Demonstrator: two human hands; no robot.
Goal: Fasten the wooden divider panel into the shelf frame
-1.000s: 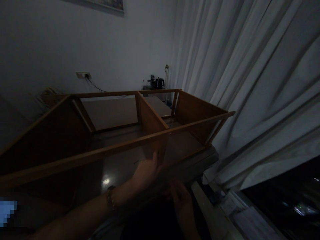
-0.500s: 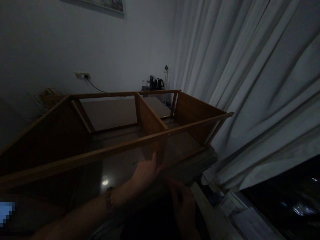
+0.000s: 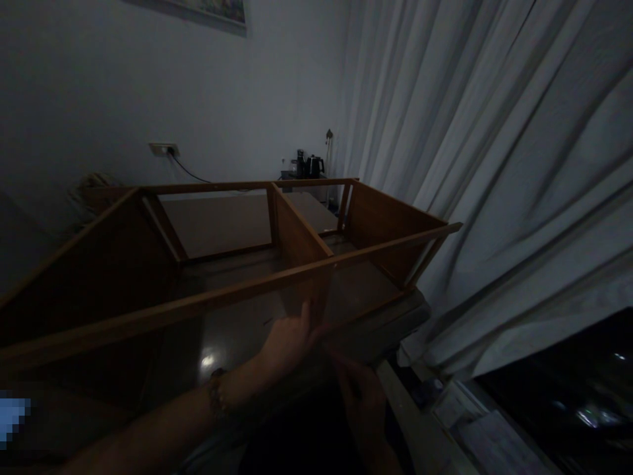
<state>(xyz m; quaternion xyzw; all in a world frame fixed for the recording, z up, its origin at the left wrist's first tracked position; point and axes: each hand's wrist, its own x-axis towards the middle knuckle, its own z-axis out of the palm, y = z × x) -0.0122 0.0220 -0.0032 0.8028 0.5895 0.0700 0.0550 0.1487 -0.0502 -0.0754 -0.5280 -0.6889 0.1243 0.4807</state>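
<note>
A brown wooden frame [image 3: 237, 287], open on top, stands before me with a divider panel [image 3: 301, 234] across its middle. Low on the near side, my left hand [image 3: 289, 340] grips the frame at the foot of the divider, its thumb pointing up against the wood. A beaded bracelet [image 3: 217, 392] circles the left wrist. Just right of it and lower, my right hand [image 3: 361, 389] has its fingers pinched together, their tips close to the left fingers. Deep shadow hides what the right fingertips hold, if anything.
The frame lies on a padded dark surface [image 3: 390, 323]. A long pale curtain [image 3: 475, 165] hangs close on the right. Behind are a black kettle [image 3: 314, 166] and a wall socket [image 3: 163, 150] with a plugged-in cord. Boxes or papers [image 3: 487, 429] lie at lower right.
Almost nothing differs. Both hands keep their places at the foot of the divider, with only a slight shift of the right fingers.
</note>
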